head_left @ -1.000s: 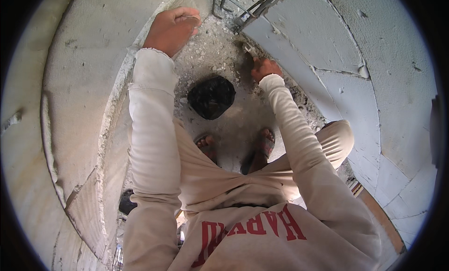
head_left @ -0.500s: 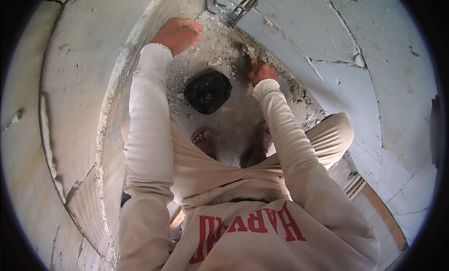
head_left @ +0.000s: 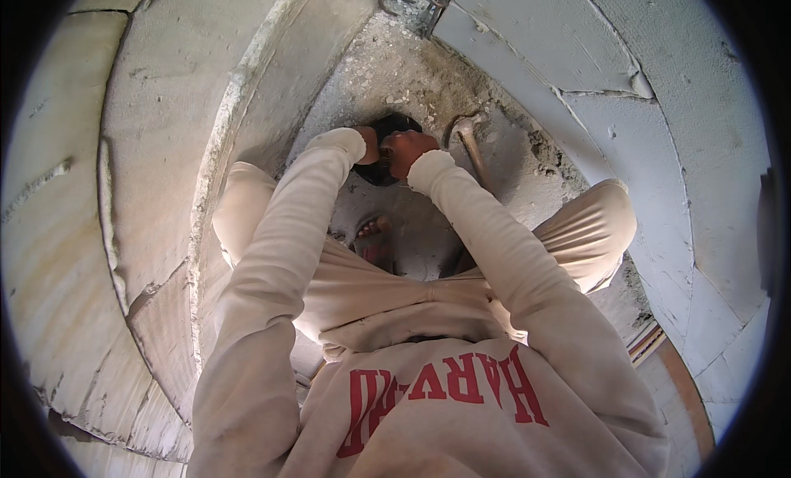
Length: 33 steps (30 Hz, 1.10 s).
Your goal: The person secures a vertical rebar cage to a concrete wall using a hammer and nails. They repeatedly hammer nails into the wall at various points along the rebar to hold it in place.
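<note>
A black plastic bag (head_left: 381,175) sits on the dusty floor between my feet and the far corner. My left hand (head_left: 369,146) is at the bag's left side, closed on it, its fingertips largely hidden. On the right side, close against the left one, my right hand (head_left: 409,151) has curled fingers gripping the bag. What lies inside it cannot be made out. To the right of my right hand, a hammer (head_left: 475,152) with a wooden handle rests on the floor, its head pointing away from me.
A pale slab wall (head_left: 247,91) rises on the left and a grey panelled wall (head_left: 626,140) on the right. Rubble chips (head_left: 383,62) cover the floor at the far end, where metal bars (head_left: 437,8) stick out. My bare toes (head_left: 373,226) show near the bag.
Both hands have come together onto the bag, the left from beside the left wall and the right from the right-hand wall's base. The hammer now lies in plain view where the right hand was.
</note>
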Each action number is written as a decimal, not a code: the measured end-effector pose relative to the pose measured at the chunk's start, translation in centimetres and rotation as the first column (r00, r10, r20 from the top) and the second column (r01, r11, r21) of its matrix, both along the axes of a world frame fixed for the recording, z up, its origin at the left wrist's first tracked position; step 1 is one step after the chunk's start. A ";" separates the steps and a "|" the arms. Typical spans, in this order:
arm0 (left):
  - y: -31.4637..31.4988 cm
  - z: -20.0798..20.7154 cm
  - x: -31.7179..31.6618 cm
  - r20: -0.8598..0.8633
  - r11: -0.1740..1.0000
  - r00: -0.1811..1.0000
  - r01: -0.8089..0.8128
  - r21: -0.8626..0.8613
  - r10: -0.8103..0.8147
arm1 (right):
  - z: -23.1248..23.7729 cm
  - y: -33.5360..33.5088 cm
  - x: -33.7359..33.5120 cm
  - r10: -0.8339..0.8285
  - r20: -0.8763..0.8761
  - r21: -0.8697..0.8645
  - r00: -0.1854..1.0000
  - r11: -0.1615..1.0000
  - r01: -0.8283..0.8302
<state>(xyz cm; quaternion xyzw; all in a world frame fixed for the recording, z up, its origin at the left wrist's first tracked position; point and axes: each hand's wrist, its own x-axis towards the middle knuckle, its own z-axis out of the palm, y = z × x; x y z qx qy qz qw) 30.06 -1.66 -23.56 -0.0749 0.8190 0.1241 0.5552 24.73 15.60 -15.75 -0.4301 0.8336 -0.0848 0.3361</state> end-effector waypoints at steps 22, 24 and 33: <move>4.7 7.9 -2.8 -0.485 0.947 0.813 -0.279 0.161 0.322 | -0.2 4.4 -2.6 -0.415 -0.001 0.178 0.910 0.895 0.408; 6.1 7.9 -3.2 -0.431 0.934 0.831 -0.336 0.118 0.353 | -0.1 5.1 -2.4 -0.501 -0.008 0.216 0.866 0.844 0.490; 7.7 3.9 -4.5 -0.390 0.813 0.716 -0.543 0.210 0.579 | -1.6 11.2 -2.4 -0.696 -0.208 0.489 0.687 0.534 0.689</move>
